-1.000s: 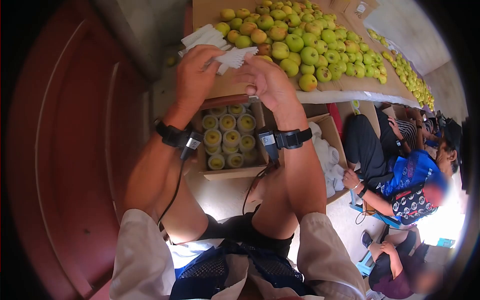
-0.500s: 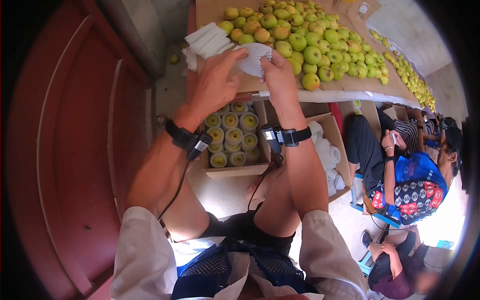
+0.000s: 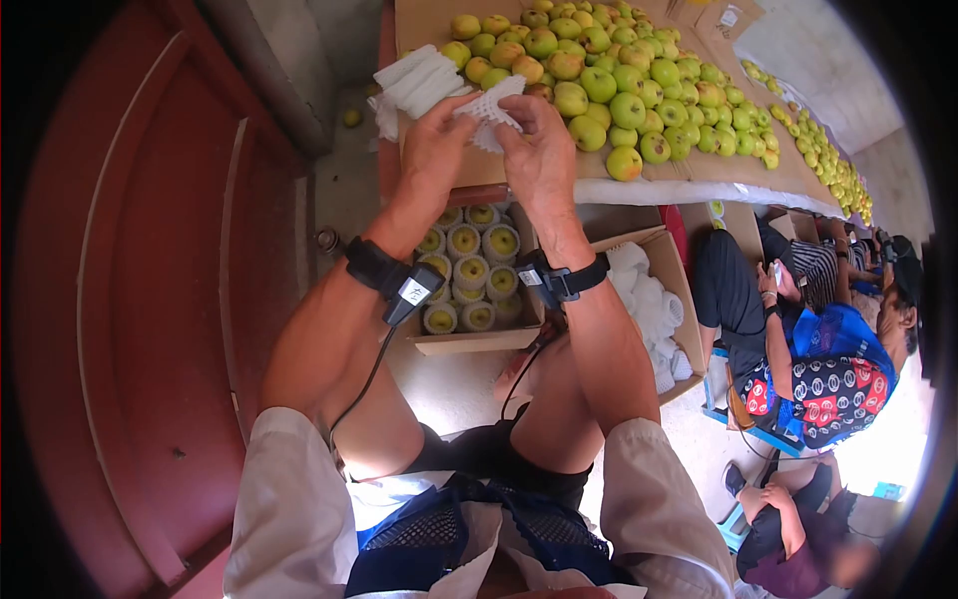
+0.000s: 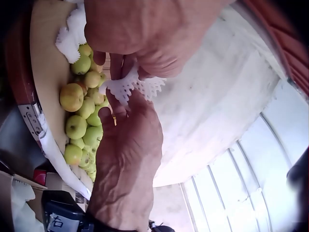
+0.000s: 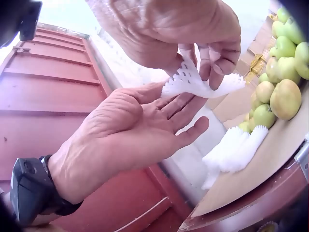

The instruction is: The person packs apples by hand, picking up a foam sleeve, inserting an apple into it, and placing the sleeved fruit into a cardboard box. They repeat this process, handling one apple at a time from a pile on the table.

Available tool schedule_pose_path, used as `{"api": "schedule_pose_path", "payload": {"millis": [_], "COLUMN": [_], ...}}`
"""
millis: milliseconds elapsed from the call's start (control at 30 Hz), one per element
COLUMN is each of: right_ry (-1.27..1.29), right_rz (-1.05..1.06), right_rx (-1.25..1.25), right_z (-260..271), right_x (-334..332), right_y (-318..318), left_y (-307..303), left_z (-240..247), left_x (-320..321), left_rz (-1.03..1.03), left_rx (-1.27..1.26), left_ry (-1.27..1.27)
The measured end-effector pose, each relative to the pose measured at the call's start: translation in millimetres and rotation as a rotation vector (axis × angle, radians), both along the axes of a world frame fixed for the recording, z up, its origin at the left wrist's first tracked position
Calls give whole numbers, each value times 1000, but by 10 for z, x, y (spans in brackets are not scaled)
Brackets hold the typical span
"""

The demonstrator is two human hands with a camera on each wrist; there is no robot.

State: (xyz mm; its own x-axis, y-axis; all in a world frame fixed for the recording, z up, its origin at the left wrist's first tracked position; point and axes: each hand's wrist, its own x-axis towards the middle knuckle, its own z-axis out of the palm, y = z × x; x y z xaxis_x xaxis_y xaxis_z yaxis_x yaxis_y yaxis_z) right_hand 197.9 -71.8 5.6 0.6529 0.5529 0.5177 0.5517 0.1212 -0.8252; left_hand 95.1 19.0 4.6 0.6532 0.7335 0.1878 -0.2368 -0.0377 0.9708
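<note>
In front of me, both hands hold a white foam fruit net (image 3: 489,112) over the near edge of the table. My left hand (image 3: 431,150) pinches its left side between thumb and fingers. My right hand (image 3: 542,155) grips the other side, and in the right wrist view its fingertips (image 5: 217,67) press into the mesh. The net is spread and creased, with its zigzag edge showing in the left wrist view. Just beyond my left hand lies a stack of flat foam nets (image 3: 421,82). A large heap of green-yellow apples (image 3: 624,110) covers the table to the right.
Below the table stands a cardboard box (image 3: 479,342) of apples in foam nets. To its right, another box (image 3: 691,317) holds white foam nets (image 3: 644,299). A red door (image 3: 120,299) is at the left. People (image 3: 828,369) sit at the right.
The foam net went from a narrow folded strip to a spread mesh. My left hand, off to the side half a second ago, now grips it alongside the right.
</note>
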Motion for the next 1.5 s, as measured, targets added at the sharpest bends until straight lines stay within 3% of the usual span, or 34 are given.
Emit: {"api": "schedule_pose_path", "payload": {"millis": [133,267,467,900,1100,1200,1300,1500], "right_ry": [105,702,1019,1329,1364,1358,1334,1348], "right_rz": [29,260,415,604,578,577,594,624], "right_rx": [10,48,9,112,190,219,238,229], "right_z": [-88,90,67,19,31,17,-10,-12], "right_x": [29,5,133,251,312,330,350,309], "right_y": [72,-43,-58,-68,-89,-80,-72,-81], "left_y": [47,147,199,287,288,263,309,242], "left_z": [-67,-58,-30,-26,-1,6,-58,-31], "left_x": [25,-48,-50,-134,-123,-166,-149,-128], "left_rz": [-45,-159,-165,-314,-418,-318,-295,-299], "left_rx": [-198,-348,-447,-614,-351,-293,-404,-611], "left_ry": [-96,-110,-167,-322,-268,-109,-49,-228]}}
